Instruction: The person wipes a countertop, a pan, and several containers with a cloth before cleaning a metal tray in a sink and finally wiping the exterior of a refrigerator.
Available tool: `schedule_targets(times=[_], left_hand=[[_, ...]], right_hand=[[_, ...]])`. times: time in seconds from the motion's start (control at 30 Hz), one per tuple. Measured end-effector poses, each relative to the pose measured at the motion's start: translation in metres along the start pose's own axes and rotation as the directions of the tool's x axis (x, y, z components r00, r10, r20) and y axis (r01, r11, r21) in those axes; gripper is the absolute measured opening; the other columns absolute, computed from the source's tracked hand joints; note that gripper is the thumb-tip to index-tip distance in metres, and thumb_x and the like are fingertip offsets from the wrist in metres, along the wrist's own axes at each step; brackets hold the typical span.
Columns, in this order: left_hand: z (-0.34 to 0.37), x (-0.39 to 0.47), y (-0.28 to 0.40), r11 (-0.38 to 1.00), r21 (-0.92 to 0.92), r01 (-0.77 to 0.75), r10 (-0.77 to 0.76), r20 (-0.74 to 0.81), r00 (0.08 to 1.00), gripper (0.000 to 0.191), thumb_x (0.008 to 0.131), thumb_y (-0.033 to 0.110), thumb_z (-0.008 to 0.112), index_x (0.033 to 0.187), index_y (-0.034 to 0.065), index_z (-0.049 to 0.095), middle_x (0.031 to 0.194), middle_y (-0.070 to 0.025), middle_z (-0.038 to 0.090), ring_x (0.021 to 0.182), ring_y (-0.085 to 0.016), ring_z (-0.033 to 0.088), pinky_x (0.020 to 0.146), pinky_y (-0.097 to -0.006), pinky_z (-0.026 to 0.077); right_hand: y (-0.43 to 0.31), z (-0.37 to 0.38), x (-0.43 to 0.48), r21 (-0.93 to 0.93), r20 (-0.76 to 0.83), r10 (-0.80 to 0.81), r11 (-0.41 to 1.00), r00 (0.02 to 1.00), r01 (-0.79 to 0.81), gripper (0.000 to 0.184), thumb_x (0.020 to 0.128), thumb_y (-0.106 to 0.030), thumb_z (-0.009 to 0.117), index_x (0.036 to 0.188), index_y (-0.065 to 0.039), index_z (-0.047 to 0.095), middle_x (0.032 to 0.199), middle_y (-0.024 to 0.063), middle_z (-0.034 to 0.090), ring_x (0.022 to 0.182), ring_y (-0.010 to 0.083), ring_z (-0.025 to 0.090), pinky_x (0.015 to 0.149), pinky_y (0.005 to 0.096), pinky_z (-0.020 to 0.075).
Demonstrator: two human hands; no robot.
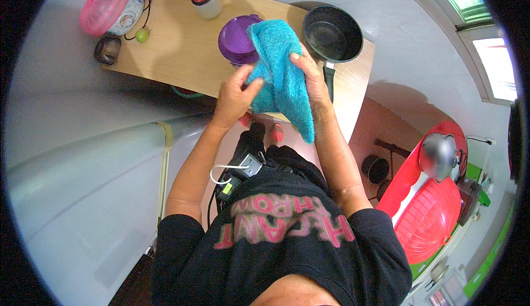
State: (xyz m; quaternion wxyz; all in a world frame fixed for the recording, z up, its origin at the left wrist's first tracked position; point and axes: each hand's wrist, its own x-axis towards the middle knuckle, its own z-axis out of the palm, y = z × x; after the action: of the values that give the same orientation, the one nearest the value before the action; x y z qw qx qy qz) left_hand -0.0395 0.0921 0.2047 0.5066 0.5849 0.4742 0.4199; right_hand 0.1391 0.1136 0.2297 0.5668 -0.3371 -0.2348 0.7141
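Note:
A fluffy turquoise cloth (281,65) is held up in front of me, over the near edge of a wooden tabletop (182,36). My left hand (237,97) pinches the cloth's left side between thumb and fingers. On its right side, my right hand (309,72) grips it with the thumb on top; the other fingers are partly hidden behind the fabric. One corner hangs down towards my right forearm. Behind the cloth, partly covered by it, lies a purple round lid or container (238,40). A black deep frying pan (332,34) stands right of the cloth, its handle pointing towards me.
A jar with a red and black lid (206,2) stands near the wall. At the far left are a pink-covered appliance (108,7), a green round fruit (142,35) and a dark bowl (107,50). A red mesh cover (430,219) and metal pot (438,157) lie right.

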Motion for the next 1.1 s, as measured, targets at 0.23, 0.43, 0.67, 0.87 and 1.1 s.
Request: schedule_targets(times=[0.23, 0.43, 0.67, 0.87, 1.1], left_hand=[[-0.062, 0.036, 0.045, 0.952, 0.3, -0.063, 0.139, -0.238, 0.961, 0.028, 0.092, 0.019, 0.065, 0.114, 0.0017, 0.061, 0.099, -0.0068, 0.066, 0.088, -0.016, 0.06, 0.081, -0.0305, 0.049], [-0.068, 0.092, -0.01, 0.595, 0.729, -0.338, 0.556, -0.071, 0.828, 0.049, 0.092, 0.027, 0.061, 0.131, -0.0009, 0.051, 0.136, -0.0229, 0.049, 0.123, -0.039, 0.047, 0.105, -0.0463, 0.036], [-0.02, 0.096, -0.044, 0.668, 0.676, -0.311, 0.548, -0.164, 0.82, 0.056, 0.084, 0.026, 0.067, 0.131, -0.0008, 0.051, 0.137, -0.0231, 0.048, 0.123, -0.041, 0.047, 0.108, -0.0481, 0.034], [-0.015, 0.096, -0.057, 0.645, 0.715, -0.271, 0.61, -0.268, 0.746, 0.036, 0.09, 0.019, 0.058, 0.123, 0.0036, 0.06, 0.13, -0.0167, 0.057, 0.122, -0.035, 0.05, 0.106, -0.0451, 0.034], [-0.014, 0.075, -0.066, 0.398, 0.859, -0.324, 0.721, -0.074, 0.689, 0.038, 0.086, 0.017, 0.059, 0.124, 0.0097, 0.062, 0.131, -0.0101, 0.056, 0.124, -0.031, 0.048, 0.103, -0.0455, 0.033]], right_hand=[[-0.013, 0.007, 0.037, -0.52, 0.046, -0.258, 0.819, 0.965, 0.243, 0.035, 0.09, -0.015, 0.064, 0.123, -0.004, 0.062, 0.084, -0.0034, 0.061, 0.078, 0.0079, 0.058, 0.068, 0.0223, 0.0471], [0.009, 0.031, 0.093, -0.876, 0.312, -0.636, 0.094, 0.706, 0.473, 0.037, 0.092, -0.024, 0.059, 0.125, -0.007, 0.06, 0.12, 0.0185, 0.057, 0.109, 0.032, 0.057, 0.094, 0.04, 0.0461], [0.064, -0.007, 0.107, -0.807, 0.289, -0.557, 0.295, 0.779, 0.511, 0.044, 0.092, -0.035, 0.055, 0.125, -0.007, 0.061, 0.133, 0.0184, 0.056, 0.122, 0.0361, 0.053, 0.103, 0.0444, 0.0384], [0.082, -0.013, 0.105, -0.812, 0.239, -0.698, 0.237, 0.675, 0.533, 0.039, 0.093, -0.032, 0.05, 0.126, -0.013, 0.06, 0.134, 0.0145, 0.056, 0.127, 0.0313, 0.049, 0.109, 0.0514, 0.0231], [0.114, -0.047, 0.07, -0.889, 0.353, -0.665, -0.02, 0.658, 0.458, 0.046, 0.095, -0.023, 0.051, 0.139, -0.009, 0.049, 0.139, 0.0187, 0.05, 0.12, 0.0383, 0.051, 0.101, 0.0464, 0.0366]])
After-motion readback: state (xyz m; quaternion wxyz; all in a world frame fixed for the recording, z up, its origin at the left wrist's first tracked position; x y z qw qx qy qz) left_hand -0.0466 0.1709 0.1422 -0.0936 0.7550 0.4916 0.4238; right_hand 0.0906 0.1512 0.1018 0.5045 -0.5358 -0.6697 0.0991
